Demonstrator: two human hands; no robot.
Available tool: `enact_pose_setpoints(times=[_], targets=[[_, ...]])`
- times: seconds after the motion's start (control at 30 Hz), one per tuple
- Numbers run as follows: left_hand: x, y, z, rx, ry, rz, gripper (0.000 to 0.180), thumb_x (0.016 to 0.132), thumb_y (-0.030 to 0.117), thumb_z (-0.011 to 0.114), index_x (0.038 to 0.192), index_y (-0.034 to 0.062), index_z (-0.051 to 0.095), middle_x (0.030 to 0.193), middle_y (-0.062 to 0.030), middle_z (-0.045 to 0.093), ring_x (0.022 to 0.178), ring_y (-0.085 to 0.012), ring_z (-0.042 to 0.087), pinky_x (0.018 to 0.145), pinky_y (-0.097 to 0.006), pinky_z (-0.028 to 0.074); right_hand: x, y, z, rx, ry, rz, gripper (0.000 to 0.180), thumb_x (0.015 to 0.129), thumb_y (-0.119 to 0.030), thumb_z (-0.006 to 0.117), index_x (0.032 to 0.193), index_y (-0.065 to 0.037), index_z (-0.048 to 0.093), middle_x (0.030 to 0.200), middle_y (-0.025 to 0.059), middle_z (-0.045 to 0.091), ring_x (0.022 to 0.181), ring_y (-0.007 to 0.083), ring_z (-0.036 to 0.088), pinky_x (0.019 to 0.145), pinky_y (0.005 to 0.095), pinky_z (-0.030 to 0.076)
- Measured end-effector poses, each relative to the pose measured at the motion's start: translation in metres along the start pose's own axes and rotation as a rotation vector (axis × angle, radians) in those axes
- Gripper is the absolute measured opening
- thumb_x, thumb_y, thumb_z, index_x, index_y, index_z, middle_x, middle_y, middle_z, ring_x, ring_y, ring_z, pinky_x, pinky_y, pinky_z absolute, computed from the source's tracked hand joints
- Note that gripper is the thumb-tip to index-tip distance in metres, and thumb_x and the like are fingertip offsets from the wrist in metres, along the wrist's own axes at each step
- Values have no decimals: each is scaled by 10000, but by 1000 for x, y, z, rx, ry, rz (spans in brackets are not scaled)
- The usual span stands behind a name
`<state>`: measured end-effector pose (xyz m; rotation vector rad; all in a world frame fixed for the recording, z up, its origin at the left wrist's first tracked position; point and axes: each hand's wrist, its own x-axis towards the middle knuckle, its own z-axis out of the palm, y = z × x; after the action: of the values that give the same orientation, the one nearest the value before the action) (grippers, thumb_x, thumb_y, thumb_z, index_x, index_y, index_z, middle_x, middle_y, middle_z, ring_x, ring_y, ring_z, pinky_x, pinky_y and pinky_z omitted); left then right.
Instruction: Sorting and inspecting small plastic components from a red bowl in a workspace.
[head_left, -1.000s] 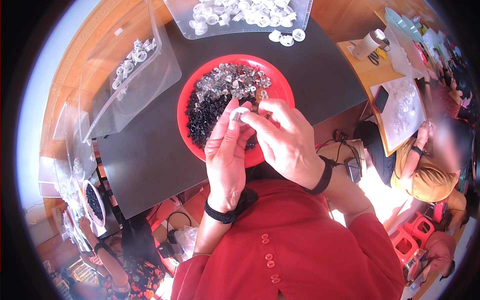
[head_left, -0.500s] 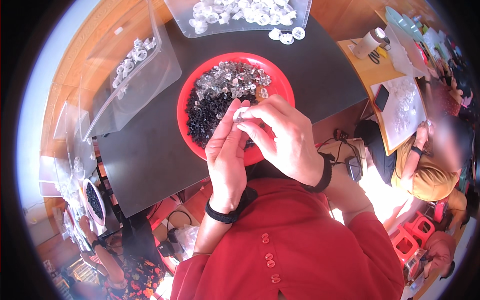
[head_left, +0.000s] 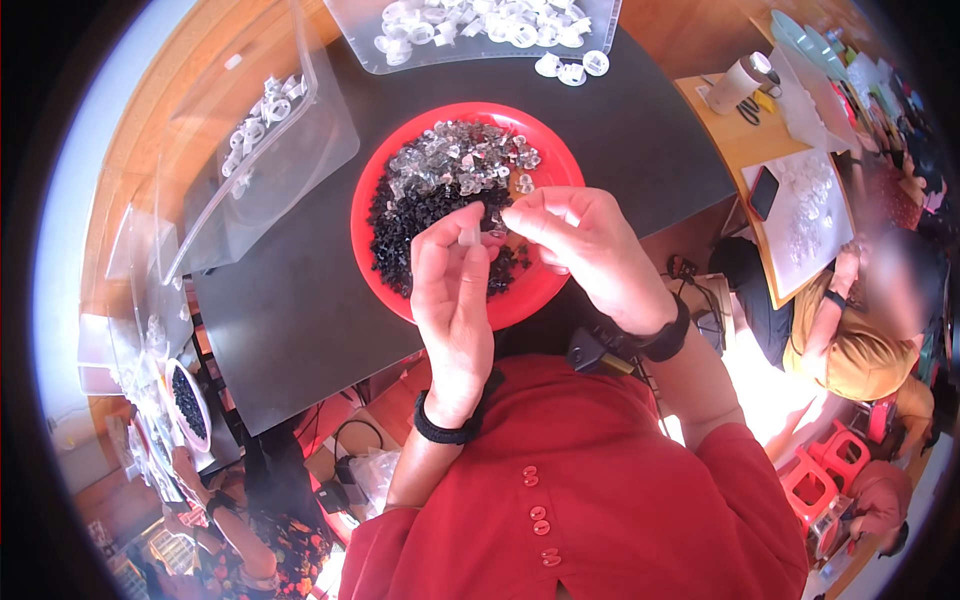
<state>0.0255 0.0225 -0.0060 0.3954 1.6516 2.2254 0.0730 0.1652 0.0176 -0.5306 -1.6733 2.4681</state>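
In the head view, I see that since half a second ago the right hand has drawn off to the right, and its fingertips no longer meet the white plastic part. That part is small and milky, a pale short wall showing between the fingers; the rest is hidden. It sits over the red round tray, pinched between thumb and fingers of the left hand, a narrow grip. On the right, thumb and forefinger come nearly together just beside it; I cannot tell whether that grip holds anything. Below lie black pieces and clear pieces, both heaped in the tray on the dark counter.
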Motion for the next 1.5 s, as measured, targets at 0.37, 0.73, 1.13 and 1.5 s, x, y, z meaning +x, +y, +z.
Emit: enact_pose_setpoints(times=[0.37, 0.73, 1.13, 1.5], targets=[[5, -4, -4, 241, -9, 143, 88, 962, 64, 572, 1044, 35, 580, 1183, -80, 558, 977, -112, 538, 855, -273, 459, 2, 10, 5, -64, -2, -108, 189, 918, -179, 665, 953, 6, 668, 725, -36, 595, 641, 26, 533, 544, 191, 407], [5, 4, -2, -42, -72, -60, 124, 1002, 104, 514, 1095, 39, 562, 1167, -55, 566, 1048, -110, 559, 894, -271, 472, 1, 17, 8, -565, 83, -622, 103, 879, 5, 616, 928, 11, 525, 840, 134, 564, 751, 312, 606, 632, 372, 474], [9, 14, -4, -528, -123, -351, 340, 1039, 189, 410, 1325, 9, 449, 1291, -123, 542, 1216, -221, 535, 1086, -387, 399, -1, 22, 10, -924, 175, -784, 162, 836, -13, 642, 928, -60, 517, 864, 79, 546, 732, 282, 575, 658, 376, 449], [7, 13, -4, -596, -179, -404, 445, 1046, 219, 397, 1431, 1, 349, 1327, -127, 529, 1242, -233, 515, 1074, -402, 402, 5, 21, 3, -1084, 69, -903, 199, 775, -42, 674, 930, -94, 560, 873, 0, 567, 775, 183, 588, 694, 323, 433]])
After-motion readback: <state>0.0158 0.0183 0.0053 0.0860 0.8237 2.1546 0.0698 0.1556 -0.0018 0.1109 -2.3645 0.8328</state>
